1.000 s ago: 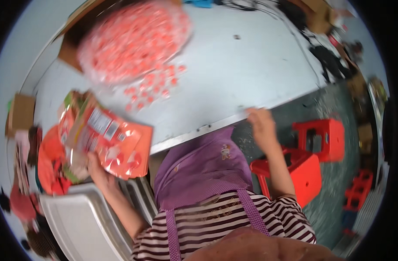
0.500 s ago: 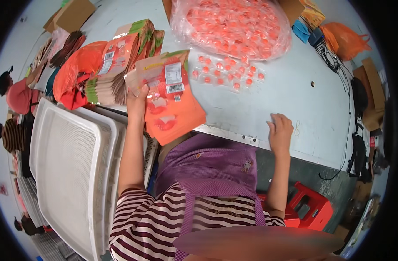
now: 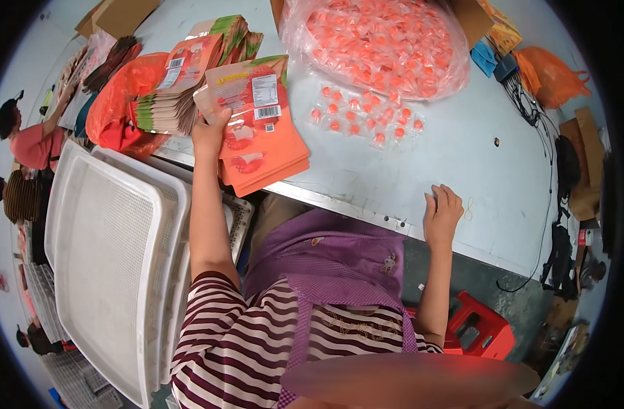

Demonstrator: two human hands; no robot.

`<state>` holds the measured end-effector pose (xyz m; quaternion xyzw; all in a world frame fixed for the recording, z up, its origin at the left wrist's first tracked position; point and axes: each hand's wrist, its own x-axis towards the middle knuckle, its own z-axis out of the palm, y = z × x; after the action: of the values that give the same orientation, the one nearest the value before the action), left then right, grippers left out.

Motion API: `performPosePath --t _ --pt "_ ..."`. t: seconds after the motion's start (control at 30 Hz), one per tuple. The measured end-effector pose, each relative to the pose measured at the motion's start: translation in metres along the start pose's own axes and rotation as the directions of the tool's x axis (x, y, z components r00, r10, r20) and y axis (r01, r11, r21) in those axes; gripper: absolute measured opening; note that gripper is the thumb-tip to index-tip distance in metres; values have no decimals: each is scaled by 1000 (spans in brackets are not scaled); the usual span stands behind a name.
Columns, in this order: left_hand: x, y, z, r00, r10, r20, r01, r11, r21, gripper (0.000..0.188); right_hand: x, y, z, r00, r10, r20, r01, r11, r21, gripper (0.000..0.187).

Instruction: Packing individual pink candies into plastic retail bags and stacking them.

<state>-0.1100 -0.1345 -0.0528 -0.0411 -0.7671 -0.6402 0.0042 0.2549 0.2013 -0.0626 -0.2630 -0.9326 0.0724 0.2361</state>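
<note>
At the table edge (image 3: 366, 204), our left hand (image 3: 209, 133) grips the pouches (image 3: 261, 129) over it; our right hand (image 3: 443, 215) rests open, empty. Loose grip, and they could fan out and slide off.

Stack of white perforated trays (image 3: 114, 273) at left, below the table edge. Big clear bag of orange-red wrapped candies (image 3: 376, 44) at top centre, on the grey table (image 3: 462, 163). Orange plastic bag (image 3: 554, 75) and tangle of black cables (image 3: 530, 105) at far right. Red plastic stool (image 3: 479, 330) on floor, lower right. Cardboard box (image 3: 124, 13) top left. Other people at work (image 3: 25, 143) at far left.
</note>
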Motion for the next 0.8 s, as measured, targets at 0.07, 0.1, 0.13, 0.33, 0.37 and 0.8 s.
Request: performPosePath --t 0.07,0.1,0.13,0.33,0.37,0.8 --pt "-4 -2 2 993 112 -25 -103 970 221 53 0 1 1 1000 8 -5 -8 1000 -20 23" --pt "-9 -2 5 981 175 -89 -143 946 291 57 1 0 2 1000 4 -2 -4 1000 -19 23" --pt "-13 -3 6 959 241 -146 -175 915 363 60 1 -1 2 1000 6 -9 -6 1000 -17 23" --pt "-39 -10 -2 989 110 -96 -91 979 181 60 2 -1 1 1000 3 -11 -3 1000 -12 23" --pt "-41 -11 -3 994 55 -96 -36 982 188 60 3 -2 1 1000 11 -4 -11 1000 -15 23" --pt "-68 12 -2 932 247 -266 -190 956 222 44 12 -106 12 992 -127 -6 119 913 391 29"
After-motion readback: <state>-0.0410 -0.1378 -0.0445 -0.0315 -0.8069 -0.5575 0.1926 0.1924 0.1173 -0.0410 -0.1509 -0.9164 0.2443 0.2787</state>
